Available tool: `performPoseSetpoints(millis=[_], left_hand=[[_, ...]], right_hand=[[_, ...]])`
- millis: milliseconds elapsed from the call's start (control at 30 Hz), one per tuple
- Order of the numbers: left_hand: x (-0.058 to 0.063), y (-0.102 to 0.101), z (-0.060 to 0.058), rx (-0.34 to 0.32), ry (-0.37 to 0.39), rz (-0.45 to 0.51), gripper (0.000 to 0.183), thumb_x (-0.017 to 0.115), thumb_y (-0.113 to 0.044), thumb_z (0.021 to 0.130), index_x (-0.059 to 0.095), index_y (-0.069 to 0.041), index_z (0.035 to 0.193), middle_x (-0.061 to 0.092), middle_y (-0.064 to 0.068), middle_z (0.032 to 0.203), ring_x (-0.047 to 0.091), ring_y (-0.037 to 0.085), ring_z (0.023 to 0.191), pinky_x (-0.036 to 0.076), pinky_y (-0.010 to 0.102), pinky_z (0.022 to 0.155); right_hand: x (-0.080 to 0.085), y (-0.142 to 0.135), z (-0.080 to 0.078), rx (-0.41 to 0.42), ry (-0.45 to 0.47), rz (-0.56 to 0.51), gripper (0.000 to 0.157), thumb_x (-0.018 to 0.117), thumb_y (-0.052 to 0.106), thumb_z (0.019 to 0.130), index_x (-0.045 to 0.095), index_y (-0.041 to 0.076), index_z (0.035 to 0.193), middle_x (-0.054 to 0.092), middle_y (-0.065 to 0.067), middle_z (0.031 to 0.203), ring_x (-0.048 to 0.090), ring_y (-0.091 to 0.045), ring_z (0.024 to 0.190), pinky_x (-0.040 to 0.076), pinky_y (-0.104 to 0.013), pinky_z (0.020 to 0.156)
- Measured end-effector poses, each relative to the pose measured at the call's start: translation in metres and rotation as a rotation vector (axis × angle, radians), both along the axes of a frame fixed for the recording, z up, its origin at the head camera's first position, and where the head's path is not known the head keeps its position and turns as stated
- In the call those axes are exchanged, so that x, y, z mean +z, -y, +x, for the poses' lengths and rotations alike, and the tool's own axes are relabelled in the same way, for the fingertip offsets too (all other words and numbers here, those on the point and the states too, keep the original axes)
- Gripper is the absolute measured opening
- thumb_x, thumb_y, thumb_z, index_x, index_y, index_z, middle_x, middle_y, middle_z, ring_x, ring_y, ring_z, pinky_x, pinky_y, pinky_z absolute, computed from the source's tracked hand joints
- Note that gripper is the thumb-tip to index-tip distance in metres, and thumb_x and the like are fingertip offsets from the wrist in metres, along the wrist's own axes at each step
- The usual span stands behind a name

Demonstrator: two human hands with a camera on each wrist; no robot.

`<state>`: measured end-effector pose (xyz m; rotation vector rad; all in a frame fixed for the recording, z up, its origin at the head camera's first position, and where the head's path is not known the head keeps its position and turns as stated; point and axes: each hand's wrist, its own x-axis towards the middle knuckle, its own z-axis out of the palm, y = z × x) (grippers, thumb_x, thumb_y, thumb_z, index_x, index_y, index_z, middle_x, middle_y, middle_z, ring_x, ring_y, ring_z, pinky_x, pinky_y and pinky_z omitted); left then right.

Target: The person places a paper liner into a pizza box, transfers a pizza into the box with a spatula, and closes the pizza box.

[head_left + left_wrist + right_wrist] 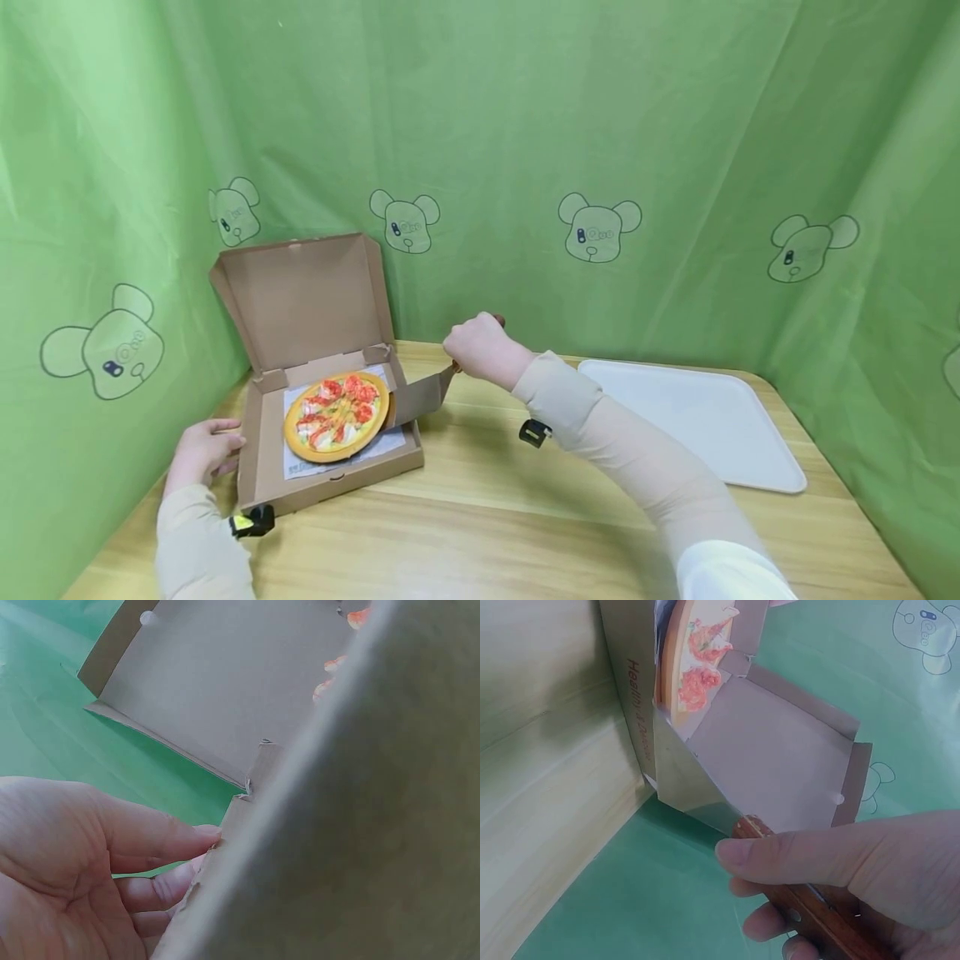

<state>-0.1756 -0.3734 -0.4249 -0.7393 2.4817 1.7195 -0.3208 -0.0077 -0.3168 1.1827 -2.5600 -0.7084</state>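
Note:
My right hand grips the wooden handle of a wide metal spatula. Its blade slants down over the box's right wall to the edge of a round pizza, where the tip is hidden. The pizza, topped with red and white pieces, lies on printed paper inside an open cardboard pizza box, its right side tilted up. Beside the box's left wall is my left hand; in the left wrist view its extended fingertips touch the outside of that wall.
The box lid stands up at the back, near the green curtain. A white rectangular tray lies on the right of the wooden table, partly behind my right forearm. Curtain also encloses both sides.

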Motion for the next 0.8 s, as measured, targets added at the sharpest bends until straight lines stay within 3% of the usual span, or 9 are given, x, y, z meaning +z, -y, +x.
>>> performPoseSetpoints(millis=[267,533,800], left_hand=[[-0.0030,0.0002,-0.0011,-0.005,0.004,-0.001,0.057,0.052,0.004,0.092,0.028,0.015,0.143,0.038,0.040,0.137,0.063,0.026,0.099,0.060,0.036,0.082],[-0.0031,0.0017,-0.0008,0.001,-0.006,0.012,0.058,0.053,0.005,0.091,0.028,0.016,0.142,0.046,0.039,0.128,0.061,0.009,0.083,0.061,0.033,0.078],[-0.0039,0.0022,-0.0020,0.006,-0.012,0.000,0.057,0.052,0.004,0.091,0.029,0.016,0.141,0.046,0.039,0.127,0.060,0.010,0.083,0.061,0.034,0.078]], right_hand=[[0.0032,-0.0048,0.0052,0.018,-0.024,0.001,0.021,0.074,0.038,0.081,0.069,0.018,0.079,0.060,0.003,0.072,0.033,-0.015,0.059,0.021,-0.032,0.049],[0.0028,-0.0001,0.0080,0.047,-0.058,-0.008,0.015,0.075,0.034,0.081,0.072,0.019,0.081,0.069,0.003,0.077,0.033,-0.014,0.059,0.024,-0.031,0.050],[-0.0024,0.0049,0.0068,0.080,-0.087,-0.061,0.010,0.077,0.031,0.079,0.073,0.021,0.079,0.073,0.004,0.081,0.036,-0.013,0.057,0.023,-0.029,0.050]])
